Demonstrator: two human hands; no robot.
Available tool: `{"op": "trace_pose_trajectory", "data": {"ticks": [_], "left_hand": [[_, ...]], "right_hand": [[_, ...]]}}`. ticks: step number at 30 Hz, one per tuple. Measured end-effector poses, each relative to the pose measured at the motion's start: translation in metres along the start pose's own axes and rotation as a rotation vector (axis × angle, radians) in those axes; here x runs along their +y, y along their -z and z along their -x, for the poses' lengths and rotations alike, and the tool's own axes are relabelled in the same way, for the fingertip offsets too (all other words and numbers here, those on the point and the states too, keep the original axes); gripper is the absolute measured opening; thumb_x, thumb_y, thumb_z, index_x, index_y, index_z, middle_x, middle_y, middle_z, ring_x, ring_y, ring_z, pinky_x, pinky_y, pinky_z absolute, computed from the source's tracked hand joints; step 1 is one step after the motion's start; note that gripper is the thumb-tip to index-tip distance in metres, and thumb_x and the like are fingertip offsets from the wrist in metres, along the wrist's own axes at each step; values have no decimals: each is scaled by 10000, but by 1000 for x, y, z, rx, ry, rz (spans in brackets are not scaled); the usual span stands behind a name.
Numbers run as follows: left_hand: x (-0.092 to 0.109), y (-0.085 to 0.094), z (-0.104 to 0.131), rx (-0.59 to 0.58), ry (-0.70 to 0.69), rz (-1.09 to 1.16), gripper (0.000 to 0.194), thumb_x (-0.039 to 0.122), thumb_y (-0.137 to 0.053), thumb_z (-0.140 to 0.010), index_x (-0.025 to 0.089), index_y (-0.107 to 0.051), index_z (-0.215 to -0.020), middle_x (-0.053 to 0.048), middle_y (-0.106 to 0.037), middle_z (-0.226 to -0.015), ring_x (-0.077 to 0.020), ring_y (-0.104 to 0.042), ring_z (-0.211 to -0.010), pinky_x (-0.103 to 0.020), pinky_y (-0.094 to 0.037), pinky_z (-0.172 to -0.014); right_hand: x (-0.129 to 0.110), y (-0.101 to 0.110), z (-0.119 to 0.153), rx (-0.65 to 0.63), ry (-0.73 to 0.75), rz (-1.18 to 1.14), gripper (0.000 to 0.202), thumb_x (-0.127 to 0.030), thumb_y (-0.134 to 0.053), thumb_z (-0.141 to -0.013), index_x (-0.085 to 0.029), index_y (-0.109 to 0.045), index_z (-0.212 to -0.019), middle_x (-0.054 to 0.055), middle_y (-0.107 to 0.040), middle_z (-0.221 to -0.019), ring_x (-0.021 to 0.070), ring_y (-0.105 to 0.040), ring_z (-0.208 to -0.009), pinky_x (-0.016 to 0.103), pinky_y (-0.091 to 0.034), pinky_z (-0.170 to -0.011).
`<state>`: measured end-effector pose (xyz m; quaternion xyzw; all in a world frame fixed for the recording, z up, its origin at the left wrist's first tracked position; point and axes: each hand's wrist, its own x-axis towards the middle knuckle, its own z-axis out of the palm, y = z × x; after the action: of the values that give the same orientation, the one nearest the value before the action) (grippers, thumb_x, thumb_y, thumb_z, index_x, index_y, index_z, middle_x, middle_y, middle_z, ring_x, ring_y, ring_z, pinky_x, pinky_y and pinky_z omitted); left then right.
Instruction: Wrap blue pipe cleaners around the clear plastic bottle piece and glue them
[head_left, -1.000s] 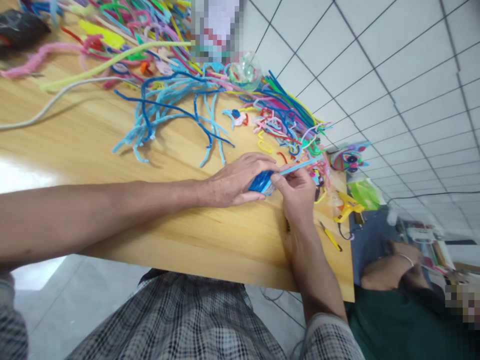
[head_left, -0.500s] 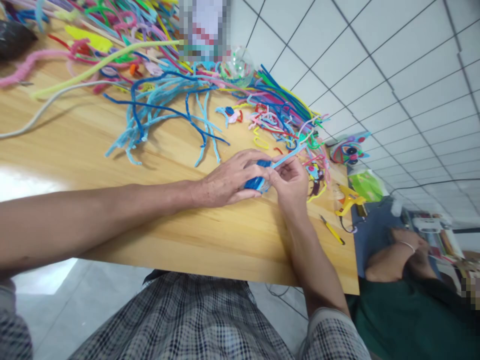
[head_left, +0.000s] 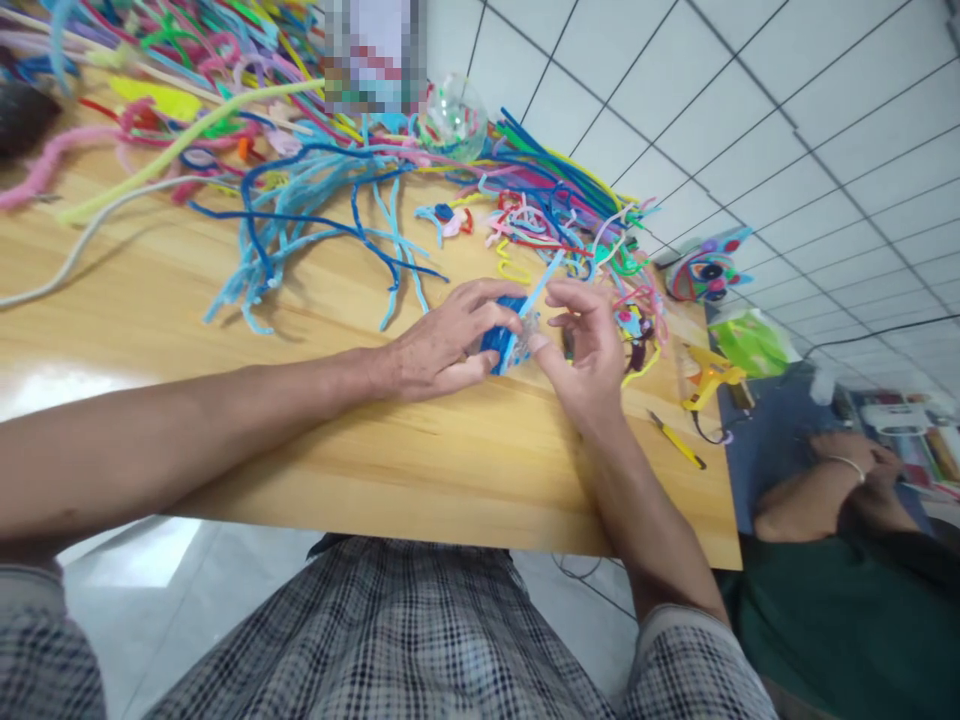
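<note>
Near the middle of the table, my left hand point(head_left: 450, 340) is closed around a small bundle wrapped in dark blue point(head_left: 493, 342), with a clear part at its right side. A light blue pipe cleaner point(head_left: 541, 284) lies across the bundle, and its free end sticks up to the upper right. My right hand point(head_left: 583, 335) is beside the bundle's clear side, its fingers curled but apart. The thumb tip is at the clear part; whether it touches is hard to tell.
Light and dark blue pipe cleaners point(head_left: 292, 215) lie behind my left hand. Coloured scraps point(head_left: 525, 222) and a clear ball point(head_left: 452, 118) are farther back. At right are a yellow cutter point(head_left: 679, 441), a yellow glue gun point(head_left: 709, 378) and a person's arm point(head_left: 814, 490).
My right fingers have opened off the light blue pipe cleaner, which now points more steeply upward. The view has shifted slightly, and more of the bundle's clear part shows.
</note>
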<state>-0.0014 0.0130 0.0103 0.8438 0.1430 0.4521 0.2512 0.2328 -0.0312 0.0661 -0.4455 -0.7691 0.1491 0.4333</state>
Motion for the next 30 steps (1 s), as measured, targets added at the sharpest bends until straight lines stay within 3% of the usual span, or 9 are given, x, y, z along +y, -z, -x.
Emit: {"op": "trace_pose_trajectory", "data": {"ticks": [3, 7, 12, 18, 23, 30], "left_hand": [[-2, 1, 0, 16, -16, 9, 366, 408, -605, -1067, 271, -585, -1405, -189, -531, -1661, -350, -491, -1595, -620, -437, -1306], [-5, 0, 0, 20, -15, -3, 412, 427, -671, -1033, 276, -577, -1405, -188, -547, -1645, -354, -500, -1589, -622, -444, -1294], [-5, 0, 0, 8, 13, -13, 437, 442, -698, -1018, 258, -582, -1397, -193, -560, -1631, -349, -503, -1587, -616, -445, -1290], [-1, -2, 0, 40, 29, -1, 414, 477, -718, -1004, 269, -612, -1345, -179, -585, -1616, -355, -533, -1561, -612, -453, -1283], [-1, -2, 2, 13, 47, -47, 439, 533, -701, -1007, 288, -609, -1359, -181, -580, -1608, -352, -533, -1559, -637, -467, -1270], [-4, -3, 3, 34, -35, -46, 496, 452, -713, -1008, 269, -572, -1447, -204, -560, -1598, -364, -529, -1553, -628, -460, -1278]], "right_hand": [[-3, 7, 4, -122, 142, 120, 507, -344, -745, -980, -355, -598, -1465, 87, -661, -1529, 333, -612, -1457, 572, -581, -1141], [5, 7, 10, -202, 212, 230, 692, -375, -803, -948, -363, -512, -1576, 109, -607, -1620, 381, -573, -1519, 679, -476, -1261], [11, 0, 15, -190, 253, 250, 705, -355, -777, -971, -339, -473, -1607, 129, -616, -1595, 374, -595, -1499, 665, -497, -1247], [10, -2, 18, -197, 201, 254, 782, -385, -774, -964, -356, -406, -1653, 130, -542, -1691, 400, -517, -1586, 700, -436, -1302], [10, -3, 20, -214, 218, 286, 726, -349, -761, -956, -336, -465, -1619, 134, -596, -1654, 408, -569, -1536, 726, -455, -1268], [11, -2, 19, -224, 224, 263, 755, -319, -771, -937, -331, -463, -1626, 133, -627, -1629, 396, -595, -1508, 696, -452, -1267]]}}
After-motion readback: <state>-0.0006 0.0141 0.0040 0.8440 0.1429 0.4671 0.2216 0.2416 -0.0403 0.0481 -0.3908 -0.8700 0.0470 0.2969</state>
